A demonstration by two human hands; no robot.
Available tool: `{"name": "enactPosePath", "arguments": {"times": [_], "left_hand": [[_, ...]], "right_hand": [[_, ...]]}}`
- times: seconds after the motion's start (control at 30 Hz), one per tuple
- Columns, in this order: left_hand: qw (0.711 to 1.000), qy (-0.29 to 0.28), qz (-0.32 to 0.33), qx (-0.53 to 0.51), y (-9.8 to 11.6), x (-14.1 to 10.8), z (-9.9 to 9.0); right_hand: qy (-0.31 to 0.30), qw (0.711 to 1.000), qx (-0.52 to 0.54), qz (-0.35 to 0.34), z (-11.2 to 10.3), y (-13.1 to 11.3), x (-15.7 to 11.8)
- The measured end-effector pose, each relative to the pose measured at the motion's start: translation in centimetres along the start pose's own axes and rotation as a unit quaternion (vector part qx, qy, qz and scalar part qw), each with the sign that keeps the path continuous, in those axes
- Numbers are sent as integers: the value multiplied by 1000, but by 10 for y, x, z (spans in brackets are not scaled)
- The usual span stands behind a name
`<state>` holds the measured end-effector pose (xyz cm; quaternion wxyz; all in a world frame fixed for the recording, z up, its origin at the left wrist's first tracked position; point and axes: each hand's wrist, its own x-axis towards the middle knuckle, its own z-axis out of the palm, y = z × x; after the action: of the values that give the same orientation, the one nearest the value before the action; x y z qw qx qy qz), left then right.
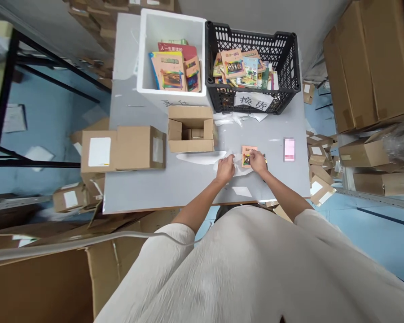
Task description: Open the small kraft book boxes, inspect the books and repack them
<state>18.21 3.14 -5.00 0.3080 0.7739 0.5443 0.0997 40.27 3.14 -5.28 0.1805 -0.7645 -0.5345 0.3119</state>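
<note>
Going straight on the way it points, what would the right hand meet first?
The small book, which the right hand touches; beyond it, the line seems to run toward the white paper scraps, though depth is unclear.

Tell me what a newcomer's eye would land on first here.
Probably the black crate and the white box, side by side along the table's far edge, both holding colourful books. Next, perhaps, the small orange-covered book near the table's front edge, with the right hand on it. The bright pink rectangle, maybe a phone screen, also stands out toward the table's right side.
</note>
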Motion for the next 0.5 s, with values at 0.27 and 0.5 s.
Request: {"name": "enactPosePath", "arguments": {"times": [0.27,0.5], "left_hand": [[980,119,65,-143,8,-1,-24],[954,191,104,-205,16,3,-72]], "right_hand": [[-92,971,182,-128,7,-35,-28],[-4,959,189,-212,-5,-90,-24]]}}
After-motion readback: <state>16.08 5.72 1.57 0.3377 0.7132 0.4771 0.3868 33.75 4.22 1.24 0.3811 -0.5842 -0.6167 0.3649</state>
